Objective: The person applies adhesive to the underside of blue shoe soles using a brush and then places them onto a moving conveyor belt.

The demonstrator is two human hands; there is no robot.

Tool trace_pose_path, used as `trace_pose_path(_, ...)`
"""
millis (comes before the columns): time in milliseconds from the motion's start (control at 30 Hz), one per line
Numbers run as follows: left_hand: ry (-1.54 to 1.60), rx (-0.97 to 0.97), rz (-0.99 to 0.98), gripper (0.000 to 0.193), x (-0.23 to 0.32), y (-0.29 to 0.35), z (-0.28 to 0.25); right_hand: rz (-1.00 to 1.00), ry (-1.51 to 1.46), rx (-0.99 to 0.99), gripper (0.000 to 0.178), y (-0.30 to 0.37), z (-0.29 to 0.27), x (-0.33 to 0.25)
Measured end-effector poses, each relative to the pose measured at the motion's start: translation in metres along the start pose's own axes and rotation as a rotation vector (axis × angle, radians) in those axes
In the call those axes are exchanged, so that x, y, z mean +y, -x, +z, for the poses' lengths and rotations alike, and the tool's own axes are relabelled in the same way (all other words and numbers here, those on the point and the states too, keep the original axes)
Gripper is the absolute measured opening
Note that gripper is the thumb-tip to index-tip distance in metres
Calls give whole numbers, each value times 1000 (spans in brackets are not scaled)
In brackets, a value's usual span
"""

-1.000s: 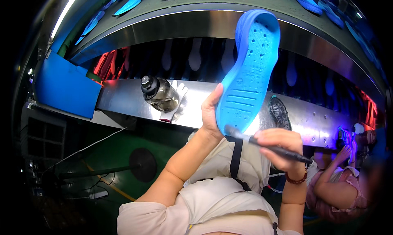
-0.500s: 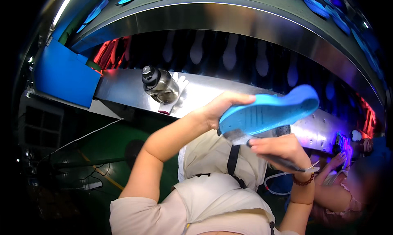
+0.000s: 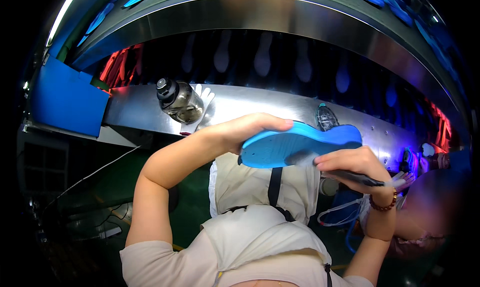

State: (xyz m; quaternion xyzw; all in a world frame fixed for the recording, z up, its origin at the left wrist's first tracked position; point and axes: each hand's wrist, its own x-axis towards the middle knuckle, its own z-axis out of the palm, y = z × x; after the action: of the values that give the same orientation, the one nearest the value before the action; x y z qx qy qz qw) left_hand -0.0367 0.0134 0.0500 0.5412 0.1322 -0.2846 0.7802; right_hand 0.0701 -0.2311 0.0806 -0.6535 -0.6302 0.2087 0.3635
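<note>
A blue shoe sole (image 3: 272, 149) is held up in front of me, tilted, with grooves and small holes on the face I see. My left hand (image 3: 245, 129) is closed round its left end, thumb along the upper edge. My right hand (image 3: 357, 164) is closed on a brush with a dark handle (image 3: 357, 177). The brush's blurred greyish head (image 3: 302, 159) lies against the lower edge of the sole, near its middle. The handle's pale rear end sticks out behind my right hand.
Beyond my hands runs a metal ledge (image 3: 250, 102) with a dark drinking bottle (image 3: 180, 102), a white glove (image 3: 204, 99) and a clear plastic bottle (image 3: 326, 118). Soles hang in the dark opening behind. A blue panel (image 3: 67, 99) stands left; another person's arm (image 3: 412, 212) is at the right.
The sole has shifted left in view and turned flatter. My right hand with the brush has risen slightly and moved right, the brush head sliding along the sole. The clear bottle has come into fuller view.
</note>
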Motion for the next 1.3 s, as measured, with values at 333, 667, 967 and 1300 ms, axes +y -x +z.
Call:
trace_pose_path(333,-114,85,89,61,2,14,-8,43,-44,41,20,19,-7,31)
trace_pose_path(667,497,-65,278,56,-29,-25,-1,432,-642,439,21,0,37,25)
trace_pose_path(967,695,-85,307,58,-53,-31,-11,339,-407,860,21,9,60,51)
trace_pose_path(1300,695,-40,340,51,-64,-49,-2,266,278,808,29,-28,92,61)
